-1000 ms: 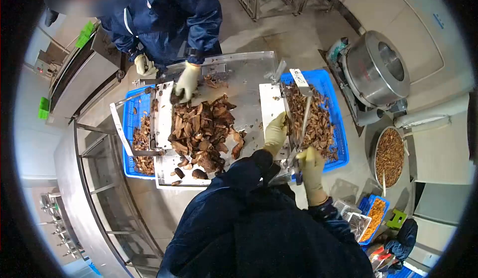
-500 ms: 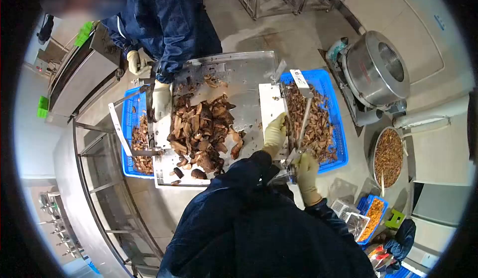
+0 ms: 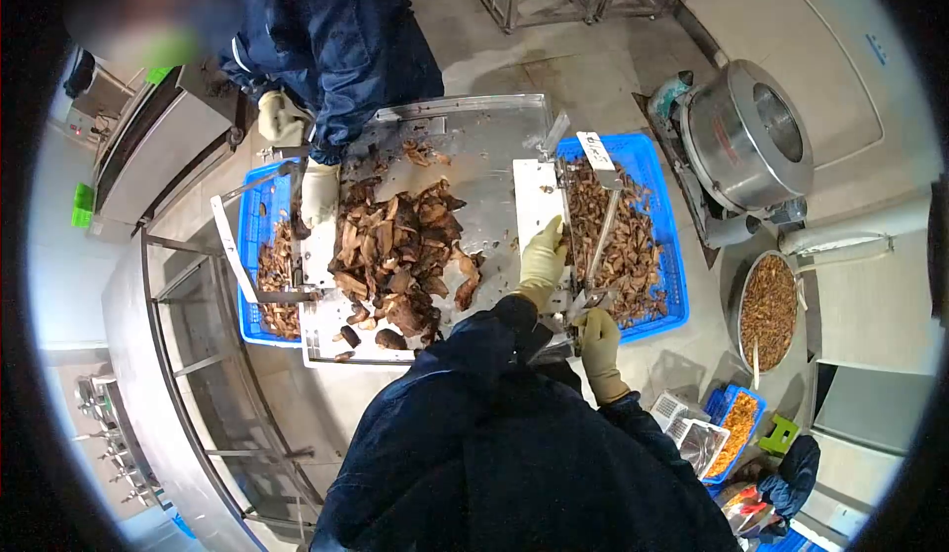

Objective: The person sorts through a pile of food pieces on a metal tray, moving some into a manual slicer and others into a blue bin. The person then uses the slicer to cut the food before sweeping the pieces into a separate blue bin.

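Currently, the left hand (image 3: 542, 260) lies on the near part of a white board (image 3: 534, 196), fingers together, whether pinching anything I cannot tell; the right hand (image 3: 599, 349) curls its fingers by the near end of a metal bar (image 3: 602, 241), its grip hidden. Brown pieces (image 3: 395, 241) lie heaped on the steel table (image 3: 484, 147), left of the board; more slices (image 3: 633, 246) fill the blue crate (image 3: 673, 255) at right.

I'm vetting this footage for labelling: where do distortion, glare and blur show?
Head view: wide-angle bowing curves the steel counter, and the corners go black; bright glints on the metal drum; the co-worker's head is smeared out, while the left hand and right hand look fairly sharp.
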`<state>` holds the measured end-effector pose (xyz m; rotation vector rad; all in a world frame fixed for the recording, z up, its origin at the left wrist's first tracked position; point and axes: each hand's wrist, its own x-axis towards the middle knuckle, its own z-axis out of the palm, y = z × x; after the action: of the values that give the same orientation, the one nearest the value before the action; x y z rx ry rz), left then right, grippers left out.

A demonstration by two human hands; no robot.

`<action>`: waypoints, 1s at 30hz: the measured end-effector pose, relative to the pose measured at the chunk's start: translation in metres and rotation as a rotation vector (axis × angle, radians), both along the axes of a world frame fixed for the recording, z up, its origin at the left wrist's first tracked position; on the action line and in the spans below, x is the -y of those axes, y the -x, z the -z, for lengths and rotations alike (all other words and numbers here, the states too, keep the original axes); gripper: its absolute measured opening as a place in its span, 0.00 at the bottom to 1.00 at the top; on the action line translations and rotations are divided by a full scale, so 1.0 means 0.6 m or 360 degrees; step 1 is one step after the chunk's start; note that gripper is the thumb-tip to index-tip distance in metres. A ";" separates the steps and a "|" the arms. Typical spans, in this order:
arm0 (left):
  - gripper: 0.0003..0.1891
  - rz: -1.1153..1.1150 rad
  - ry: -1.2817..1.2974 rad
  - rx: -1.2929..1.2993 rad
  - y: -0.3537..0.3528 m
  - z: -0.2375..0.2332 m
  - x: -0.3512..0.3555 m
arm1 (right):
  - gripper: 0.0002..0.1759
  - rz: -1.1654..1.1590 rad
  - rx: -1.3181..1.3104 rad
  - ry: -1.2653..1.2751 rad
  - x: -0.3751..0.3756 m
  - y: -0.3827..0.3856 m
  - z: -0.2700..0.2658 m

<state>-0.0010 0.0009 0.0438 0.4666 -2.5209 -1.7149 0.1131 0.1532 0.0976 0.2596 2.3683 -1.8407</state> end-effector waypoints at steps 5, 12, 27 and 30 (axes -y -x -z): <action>0.29 -0.0085 -0.0126 0.0076 0.006 0.022 -0.010 | 0.20 -0.0042 -0.0365 -0.0102 0.024 0.039 -0.123; 0.28 -0.0165 -0.0117 -0.0003 -0.004 0.036 -0.026 | 0.19 0.0018 -0.0133 0.0168 0.019 0.027 -0.093; 0.35 0.0192 0.0029 -0.0131 -0.029 -0.015 -0.007 | 0.19 0.0074 -0.0187 0.0130 0.010 0.003 0.003; 0.36 0.0107 0.0115 -0.0126 -0.029 -0.013 -0.014 | 0.19 0.0008 -0.0068 0.0171 0.001 -0.001 0.020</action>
<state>0.0161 0.0093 0.0514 0.3058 -2.5597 -1.6229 0.1137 0.1527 0.0858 0.2172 2.2879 -1.9873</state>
